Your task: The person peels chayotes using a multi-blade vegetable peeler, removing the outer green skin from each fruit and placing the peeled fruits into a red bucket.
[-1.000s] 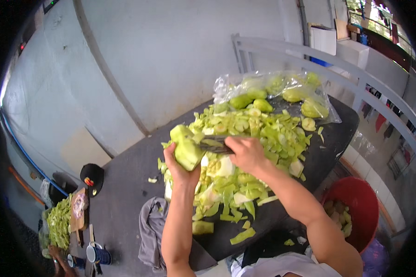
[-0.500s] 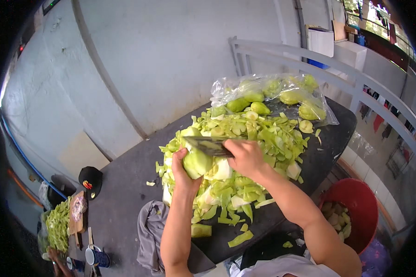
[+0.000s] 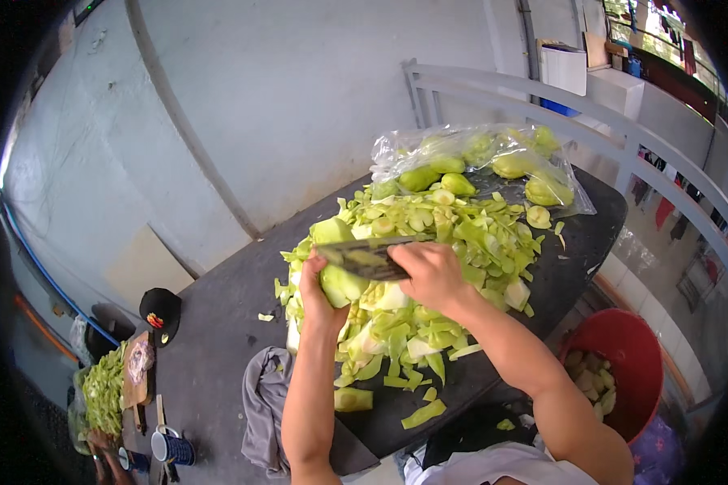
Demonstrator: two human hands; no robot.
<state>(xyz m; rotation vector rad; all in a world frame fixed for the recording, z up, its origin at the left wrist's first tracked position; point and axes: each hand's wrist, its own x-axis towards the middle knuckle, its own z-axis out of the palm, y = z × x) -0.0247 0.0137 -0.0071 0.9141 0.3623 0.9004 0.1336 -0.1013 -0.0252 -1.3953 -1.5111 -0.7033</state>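
My left hand (image 3: 321, 297) is closed around a peeled, pale green chayote (image 3: 341, 286), holding it up over the pile. My right hand (image 3: 433, 275) grips a knife; its handle is hidden by the fingers. The wide dark blade (image 3: 366, 258), smeared with green bits, lies across the front of the chayote. Under both hands spreads a large heap of green peelings and cut pieces (image 3: 481, 240). One short green chunk (image 3: 353, 399) rests at the near edge of the heap, beside my left forearm.
Whole chayotes fill a clear plastic bag (image 3: 505, 166) at the far side of the dark table (image 3: 210, 339). A grey cloth (image 3: 264, 404) lies left of my arm. A red bucket (image 3: 641, 372) holds pale pieces on the right. Far left are a cap (image 3: 160, 311), mug (image 3: 174, 446), cutting board (image 3: 135, 394) and another person's hands (image 3: 105, 444).
The knife blade has turned to show more of its broad face and sits slightly lower across the chayote. Both hands keep their hold in nearly the same place.
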